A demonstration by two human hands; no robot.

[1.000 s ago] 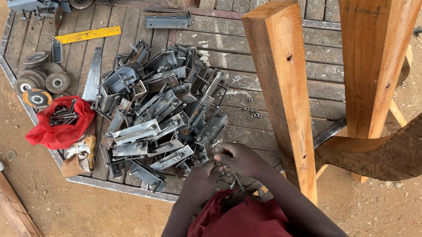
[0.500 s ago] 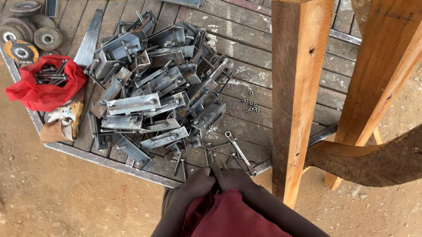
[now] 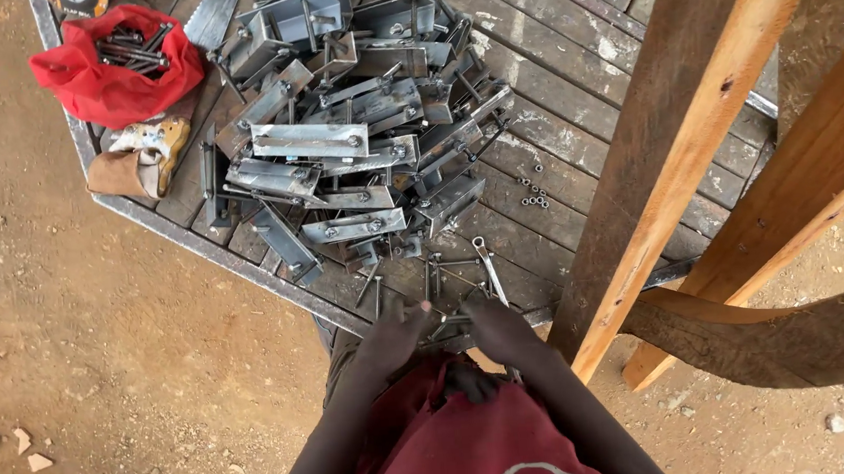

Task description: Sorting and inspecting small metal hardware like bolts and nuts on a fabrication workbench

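Wooden worktop (image 3: pixel 576 155) w/ bracket pile (image 3: pixel 354 142): left hand (image 3: pixel 394 331) & right hand (image 3: pixel 494 324) at near edge over loose bolts (image 3: pixel 446 280), grip can't be told; best pick bolts singly, steady.

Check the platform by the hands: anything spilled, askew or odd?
Yes. The metal brackets lie in a jumbled heap, tilted every way. A few small nuts sit loose on the planks, apart from the heap. Long bolts lie scattered by the left hand and right hand. No damage is visible.
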